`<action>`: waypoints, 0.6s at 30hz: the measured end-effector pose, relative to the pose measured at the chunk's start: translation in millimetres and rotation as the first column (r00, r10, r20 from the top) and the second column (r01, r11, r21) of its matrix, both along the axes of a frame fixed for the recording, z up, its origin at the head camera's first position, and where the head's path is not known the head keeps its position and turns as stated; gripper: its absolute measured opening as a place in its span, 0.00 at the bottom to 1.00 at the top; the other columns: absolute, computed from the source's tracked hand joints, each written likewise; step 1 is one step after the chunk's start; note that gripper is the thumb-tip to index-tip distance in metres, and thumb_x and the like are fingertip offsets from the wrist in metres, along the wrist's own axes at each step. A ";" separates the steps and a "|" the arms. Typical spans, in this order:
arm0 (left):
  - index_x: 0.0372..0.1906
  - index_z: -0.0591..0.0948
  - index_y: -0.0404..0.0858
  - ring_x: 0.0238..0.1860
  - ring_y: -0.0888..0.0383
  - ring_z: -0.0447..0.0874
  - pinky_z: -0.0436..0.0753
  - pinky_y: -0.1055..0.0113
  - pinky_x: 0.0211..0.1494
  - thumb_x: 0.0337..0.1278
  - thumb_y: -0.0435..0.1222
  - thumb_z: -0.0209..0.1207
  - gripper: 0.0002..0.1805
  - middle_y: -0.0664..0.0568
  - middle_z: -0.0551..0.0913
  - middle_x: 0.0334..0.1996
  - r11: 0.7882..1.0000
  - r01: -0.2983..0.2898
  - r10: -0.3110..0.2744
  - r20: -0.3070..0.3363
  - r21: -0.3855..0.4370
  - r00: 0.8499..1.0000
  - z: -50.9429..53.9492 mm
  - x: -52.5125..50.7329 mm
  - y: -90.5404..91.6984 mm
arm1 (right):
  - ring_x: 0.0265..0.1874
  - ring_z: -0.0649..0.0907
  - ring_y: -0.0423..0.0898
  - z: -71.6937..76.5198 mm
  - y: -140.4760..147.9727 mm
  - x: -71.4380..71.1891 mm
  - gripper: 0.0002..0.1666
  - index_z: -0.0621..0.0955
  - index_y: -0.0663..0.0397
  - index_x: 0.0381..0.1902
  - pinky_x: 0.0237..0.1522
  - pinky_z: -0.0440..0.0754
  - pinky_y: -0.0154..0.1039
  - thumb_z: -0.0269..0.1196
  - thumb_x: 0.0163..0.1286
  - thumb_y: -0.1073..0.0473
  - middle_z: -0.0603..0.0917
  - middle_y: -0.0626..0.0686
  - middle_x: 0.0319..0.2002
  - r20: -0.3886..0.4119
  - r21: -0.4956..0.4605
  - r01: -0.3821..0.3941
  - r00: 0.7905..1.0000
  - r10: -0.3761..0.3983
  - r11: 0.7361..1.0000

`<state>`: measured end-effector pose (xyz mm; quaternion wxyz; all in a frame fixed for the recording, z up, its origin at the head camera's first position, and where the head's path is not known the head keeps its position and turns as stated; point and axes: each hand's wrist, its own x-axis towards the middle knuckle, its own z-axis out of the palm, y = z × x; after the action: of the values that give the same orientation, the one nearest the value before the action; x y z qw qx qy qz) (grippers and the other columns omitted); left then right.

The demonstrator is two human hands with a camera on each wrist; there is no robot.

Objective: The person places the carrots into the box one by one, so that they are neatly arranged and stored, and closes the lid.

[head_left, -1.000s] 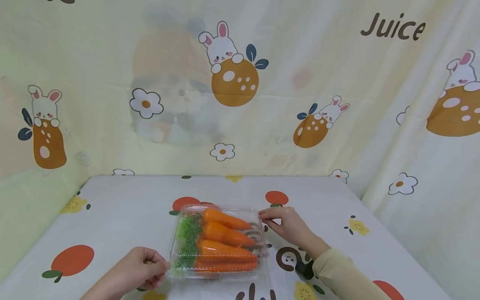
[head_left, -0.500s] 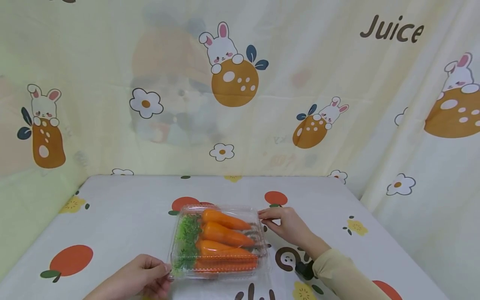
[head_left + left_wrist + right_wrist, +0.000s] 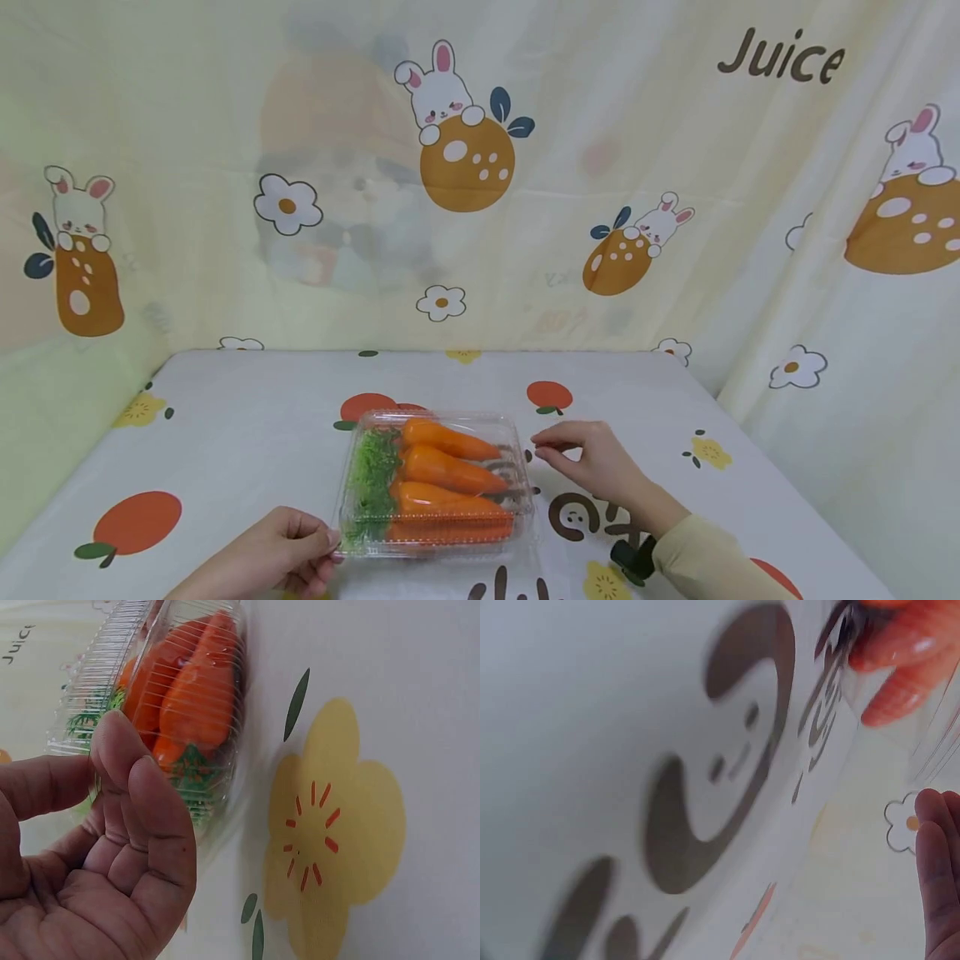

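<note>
A clear plastic clamshell box (image 3: 435, 552) lies on the table, its lid down. Inside are several orange carrots (image 3: 452, 470) with green tops (image 3: 372, 475) towards the left. My left hand (image 3: 277, 550) pinches the box's near left corner between thumb and index finger; the left wrist view shows this grip beside the box's ridged edge (image 3: 105, 667). To the right of the box, my right hand (image 3: 596, 467) is held apart from it, fingers loosely bent and holding nothing. In the right wrist view only some right fingers (image 3: 939, 877) show, below the box.
A white cloth (image 3: 247, 442) printed with fruit and flowers covers the table. Printed curtains (image 3: 360, 250) hang behind it and at both sides. A black strap piece (image 3: 633, 557) sits at the right wrist by the sleeve (image 3: 708, 554).
My right hand has let go of the box's right edge and moved a little to the right. The left hand has changed its hold at the near left corner. The box stays in place.
</note>
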<state>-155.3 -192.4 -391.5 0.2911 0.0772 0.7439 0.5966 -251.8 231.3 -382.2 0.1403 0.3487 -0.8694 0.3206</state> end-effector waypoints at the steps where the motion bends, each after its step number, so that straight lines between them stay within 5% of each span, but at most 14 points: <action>1: 0.39 0.85 0.27 0.25 0.65 0.79 0.82 0.73 0.32 0.78 0.37 0.50 0.19 0.57 0.82 0.23 1.000 0.003 -0.003 0.000 0.002 1.000 0.5 0.0 -0.1 | 0.36 0.89 0.36 1.6 1.3 5.0 0.09 0.90 0.55 0.44 0.38 0.90 0.35 0.69 0.67 0.66 0.92 0.54 0.39 0.027 -0.008 -0.001 1.000 0.001 1.000; 5: 0.39 0.85 0.27 0.25 0.65 0.78 0.82 0.73 0.32 0.78 0.36 0.50 0.18 0.57 0.82 0.23 1.000 0.009 -0.009 0.003 -0.001 1.000 3.1 0.0 -1.2 | 0.36 0.89 0.36 7.9 4.6 25.9 0.09 0.89 0.56 0.46 0.39 0.89 0.34 0.67 0.72 0.60 0.92 0.57 0.41 0.179 -0.041 -0.006 0.984 0.013 0.999; 8: 0.39 0.85 0.27 0.25 0.65 0.79 0.83 0.73 0.32 0.78 0.36 0.50 0.18 0.57 0.82 0.23 1.000 0.005 -0.005 0.009 -0.009 1.000 4.0 -0.2 -1.7 | 0.35 0.91 0.41 10.0 5.3 40.1 0.13 0.88 0.62 0.48 0.39 0.89 0.32 0.64 0.74 0.57 0.92 0.59 0.40 0.336 -0.087 0.001 0.941 0.029 0.996; 12: 0.39 0.85 0.27 0.26 0.65 0.78 0.83 0.73 0.33 0.78 0.36 0.51 0.18 0.57 0.82 0.23 1.000 0.002 -0.002 0.011 -0.014 1.000 3.8 -0.3 -1.6 | 0.32 0.91 0.43 6.8 4.6 55.3 0.19 0.86 0.70 0.49 0.37 0.90 0.33 0.62 0.76 0.56 0.91 0.63 0.37 0.533 -0.151 0.017 0.843 0.067 0.988; 18: 0.39 0.85 0.27 0.26 0.65 0.78 0.83 0.73 0.33 0.78 0.36 0.51 0.18 0.57 0.82 0.23 1.000 0.002 -0.002 0.018 -0.020 1.000 2.7 -0.3 -0.2 | 0.30 0.91 0.43 -3.6 2.2 70.0 0.21 0.86 0.71 0.44 0.33 0.91 0.38 0.61 0.77 0.54 0.90 0.66 0.34 0.702 -0.200 0.041 0.703 0.114 0.979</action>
<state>-155.5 -192.7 -388.8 0.2990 0.0697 0.7472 0.5894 -181.8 233.5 -385.8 -0.1769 0.1997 -0.8124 0.5185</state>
